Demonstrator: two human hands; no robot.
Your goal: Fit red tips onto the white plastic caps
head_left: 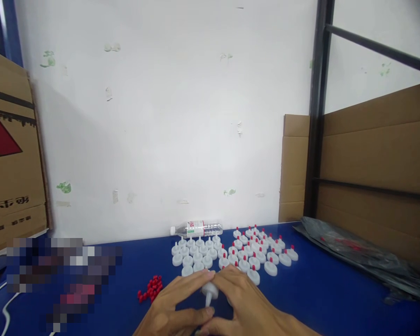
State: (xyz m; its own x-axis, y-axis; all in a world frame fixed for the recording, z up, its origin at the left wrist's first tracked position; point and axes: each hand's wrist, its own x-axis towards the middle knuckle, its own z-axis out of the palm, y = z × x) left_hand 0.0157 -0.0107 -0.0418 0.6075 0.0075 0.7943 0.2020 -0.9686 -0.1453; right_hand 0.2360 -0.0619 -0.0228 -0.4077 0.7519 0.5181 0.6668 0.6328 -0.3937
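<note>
My left hand (175, 303) and my right hand (247, 303) meet at the bottom middle, fingers pinched round one white nozzle cap (210, 293) with its spout pointing down toward me. A small heap of red tips (151, 288) lies on the blue table (336, 289) just left of my left hand. Beyond my hands stand several plain white caps (195, 252), and to their right several white caps fitted with red tips (259, 249).
An empty clear water bottle (197, 228) lies on its side by the white wall. Grey plastic bags (364, 254) lie at the right before cardboard panels (374, 154). A cardboard box (10, 154) stands at the left, a white cable (5, 310) near the bottom left.
</note>
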